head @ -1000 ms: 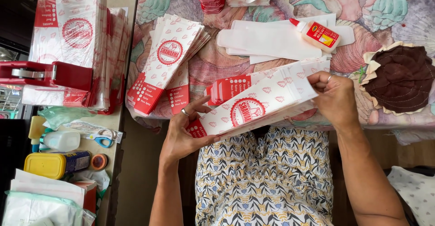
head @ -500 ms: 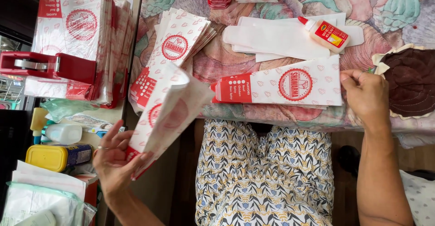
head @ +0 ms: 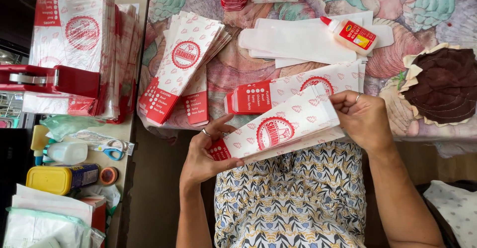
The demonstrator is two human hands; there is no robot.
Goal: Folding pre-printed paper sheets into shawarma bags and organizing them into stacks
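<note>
A person holds a long red-and-white paper sleeve (head: 278,128) slantwise above their patterned lap. The left hand (head: 206,151) pinches its red lower end, thumb on top, fingers curled beneath. The right hand (head: 365,119) (a ring on one finger) closes over the white upper end. Just behind lies another printed sleeve (head: 293,91) on the floral-covered surface (head: 397,64), with a fanned stack of sleeves (head: 181,69), blank white sheets (head: 298,41) and a glue bottle (head: 350,34) beyond.

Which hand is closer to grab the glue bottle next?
Right, probably. The right hand holds the paper bag's upper end just below the glue bottle, while the left hand grips the bag's red end, farther away.
</note>
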